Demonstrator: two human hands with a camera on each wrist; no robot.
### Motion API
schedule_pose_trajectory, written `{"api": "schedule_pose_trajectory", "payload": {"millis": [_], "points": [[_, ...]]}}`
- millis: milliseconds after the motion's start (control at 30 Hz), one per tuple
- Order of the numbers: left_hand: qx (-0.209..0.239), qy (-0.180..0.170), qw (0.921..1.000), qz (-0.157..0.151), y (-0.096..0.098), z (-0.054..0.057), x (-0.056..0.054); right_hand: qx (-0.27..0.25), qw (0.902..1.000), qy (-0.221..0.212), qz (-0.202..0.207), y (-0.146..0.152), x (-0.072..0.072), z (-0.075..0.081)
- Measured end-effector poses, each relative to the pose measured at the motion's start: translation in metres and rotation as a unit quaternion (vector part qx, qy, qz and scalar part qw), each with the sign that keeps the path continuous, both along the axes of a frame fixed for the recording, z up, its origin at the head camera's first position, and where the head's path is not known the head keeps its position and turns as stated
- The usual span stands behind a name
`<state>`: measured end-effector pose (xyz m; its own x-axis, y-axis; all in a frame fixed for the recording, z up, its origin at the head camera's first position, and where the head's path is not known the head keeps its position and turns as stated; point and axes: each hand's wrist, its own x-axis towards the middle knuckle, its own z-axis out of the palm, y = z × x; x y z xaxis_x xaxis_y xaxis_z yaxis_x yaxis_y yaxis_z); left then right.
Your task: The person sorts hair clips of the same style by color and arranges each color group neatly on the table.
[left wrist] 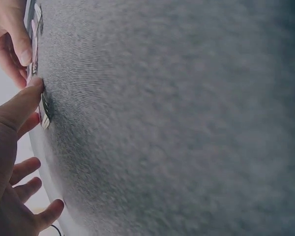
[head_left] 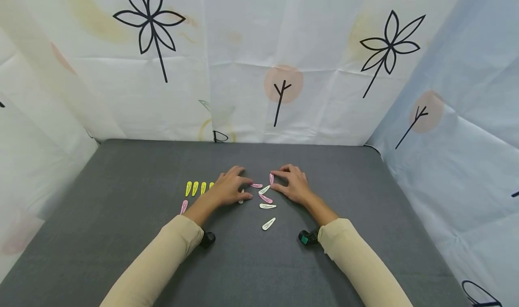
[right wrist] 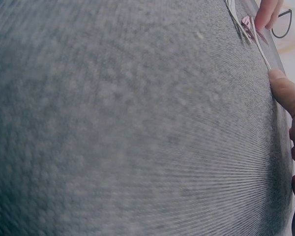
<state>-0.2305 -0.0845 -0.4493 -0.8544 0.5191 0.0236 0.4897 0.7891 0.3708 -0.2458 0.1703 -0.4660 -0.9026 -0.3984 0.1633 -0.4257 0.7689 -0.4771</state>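
Looking down, we find a pink hair clip [head_left: 271,179] by our right hand [head_left: 296,184] on the table [head_left: 352,172], its long axis running away from us. Thumb and forefinger stand apart near its ends; whether they pinch it we cannot tell. A white clip [head_left: 264,190] slants just nearer us, far end rightward. Our left hand [head_left: 230,187] spreads beside a second pink clip [head_left: 257,186] lying crosswise.

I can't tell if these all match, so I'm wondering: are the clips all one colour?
No: yellow clips, pink clips and white clips lie on the table.
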Motion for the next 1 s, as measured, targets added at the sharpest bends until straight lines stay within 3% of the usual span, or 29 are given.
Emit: {"api": "schedule_pose_trajectory", "payload": {"millis": [433,700,1000], "points": [[0.034,0.008,0.9992,-0.017,-0.003,-0.001,0.003,0.002,1.0,0.003,-0.001,0.001,0.0,-0.001],[0.032,0.045,0.9982,0.023,0.005,-0.006,-0.005,-0.002,1.0,0.005,0.001,0.0,0.0,-0.001],[0.026,0.012,0.9985,0.047,0.011,-0.005,-0.012,-0.004,0.9999,0.012,0.003,0.001,0.0,-0.002]]}}
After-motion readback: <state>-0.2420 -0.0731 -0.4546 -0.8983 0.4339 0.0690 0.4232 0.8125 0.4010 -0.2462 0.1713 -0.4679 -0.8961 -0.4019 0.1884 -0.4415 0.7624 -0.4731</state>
